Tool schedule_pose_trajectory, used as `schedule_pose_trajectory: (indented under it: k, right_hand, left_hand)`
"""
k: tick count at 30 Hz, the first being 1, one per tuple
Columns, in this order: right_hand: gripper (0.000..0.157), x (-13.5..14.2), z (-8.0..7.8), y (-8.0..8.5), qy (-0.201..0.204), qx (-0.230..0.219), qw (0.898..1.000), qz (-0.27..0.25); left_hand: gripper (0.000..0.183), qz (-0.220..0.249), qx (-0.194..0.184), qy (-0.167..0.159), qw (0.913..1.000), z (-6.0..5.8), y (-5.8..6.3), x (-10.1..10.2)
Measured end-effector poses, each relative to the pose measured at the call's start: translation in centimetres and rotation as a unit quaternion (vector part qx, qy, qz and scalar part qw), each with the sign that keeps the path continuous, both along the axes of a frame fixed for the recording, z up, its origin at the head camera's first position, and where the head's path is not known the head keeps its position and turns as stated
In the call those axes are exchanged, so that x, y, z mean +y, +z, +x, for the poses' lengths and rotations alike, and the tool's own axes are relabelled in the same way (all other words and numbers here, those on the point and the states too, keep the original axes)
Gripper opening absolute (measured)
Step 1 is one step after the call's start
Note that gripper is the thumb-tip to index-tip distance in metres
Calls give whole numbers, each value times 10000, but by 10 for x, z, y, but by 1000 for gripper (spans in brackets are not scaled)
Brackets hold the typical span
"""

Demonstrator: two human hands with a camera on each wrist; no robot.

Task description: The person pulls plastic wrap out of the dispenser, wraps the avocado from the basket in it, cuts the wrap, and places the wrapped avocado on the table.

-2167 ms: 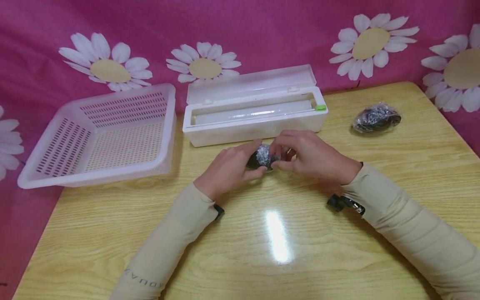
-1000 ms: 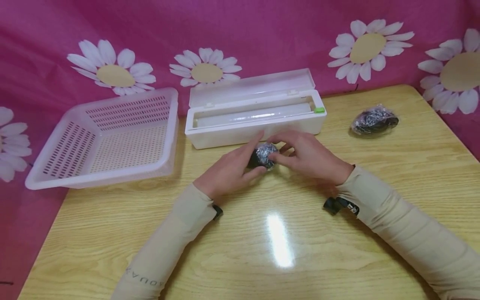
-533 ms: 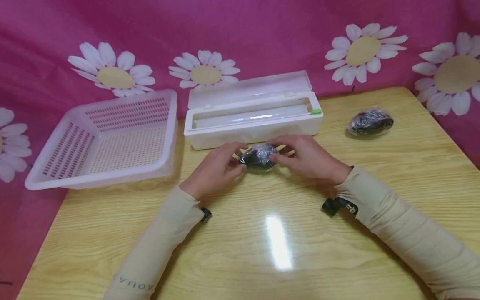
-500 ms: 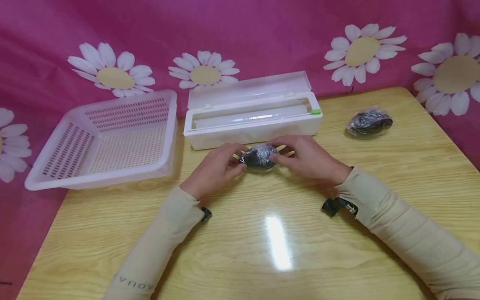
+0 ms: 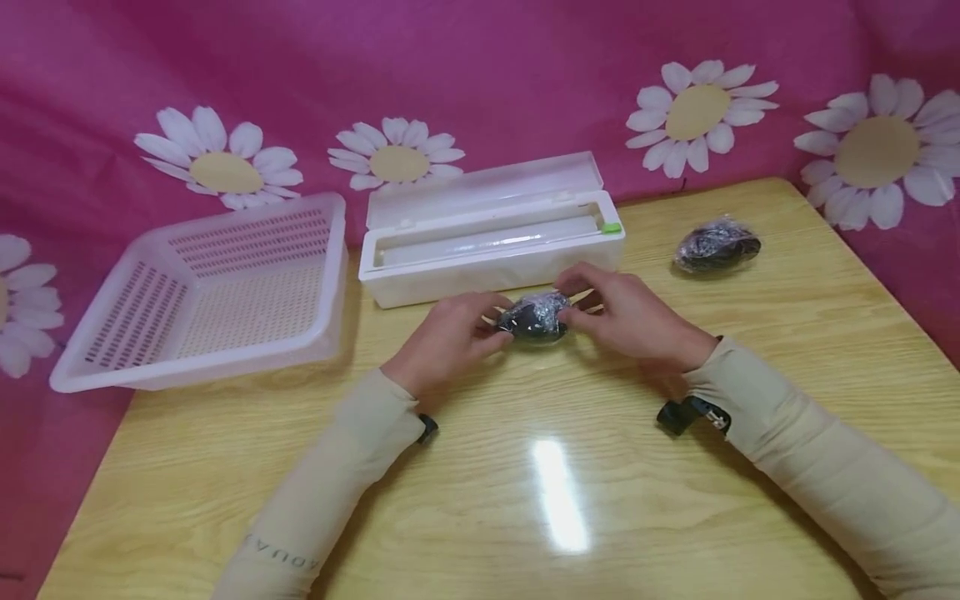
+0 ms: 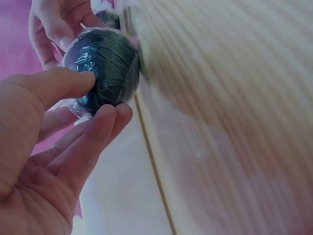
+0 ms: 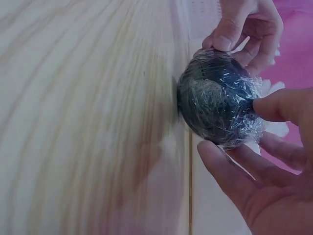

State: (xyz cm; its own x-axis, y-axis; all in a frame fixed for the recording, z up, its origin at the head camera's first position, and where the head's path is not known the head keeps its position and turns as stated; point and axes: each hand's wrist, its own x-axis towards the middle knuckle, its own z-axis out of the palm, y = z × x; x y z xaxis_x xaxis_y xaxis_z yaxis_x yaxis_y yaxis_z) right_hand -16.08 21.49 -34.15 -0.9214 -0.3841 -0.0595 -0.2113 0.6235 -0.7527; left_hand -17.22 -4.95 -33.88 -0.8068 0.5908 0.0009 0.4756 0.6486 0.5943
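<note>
A dark green, oval avocado wrapped in clear cling film [image 5: 534,318] lies on the table in front of the white box. My left hand [image 5: 452,337] pinches its left end between thumb and fingers. The right end is between the thumb and fingers of my right hand [image 5: 630,321]. In the left wrist view, the film is drawn fairly smooth over the wrapped avocado [image 6: 115,63] on that side. Crumpled film bunches over the right end of the avocado [image 7: 220,103] in the right wrist view. Its underside is hidden.
A long white cling film box [image 5: 491,271] stands behind the hands, lid up, a film roll [image 5: 487,239] inside and a green slider [image 5: 612,227] on its edge. A white perforated basket [image 5: 330,329] is at left. Another wrapped avocado [image 5: 717,246] lies at right.
My left hand has drawn back from over the avocado to its left end, uncovering more of it. The right hand stays at the right end. The head view has shifted slightly.
</note>
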Motion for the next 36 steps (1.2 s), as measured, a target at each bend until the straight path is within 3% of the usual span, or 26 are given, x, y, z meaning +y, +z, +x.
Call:
schedule_pose_trajectory:
  k: [12, 36]
  right_hand:
    - [29, 35, 5, 2, -36, 105, 9999, -78]
    - [21, 89, 3, 26, -183, -115, 9949, 990]
  left_hand:
    - [32, 17, 188, -393, 9990, -3, -2, 30]
    - [32, -86, 333, -821, 9960, -4, -3, 90]
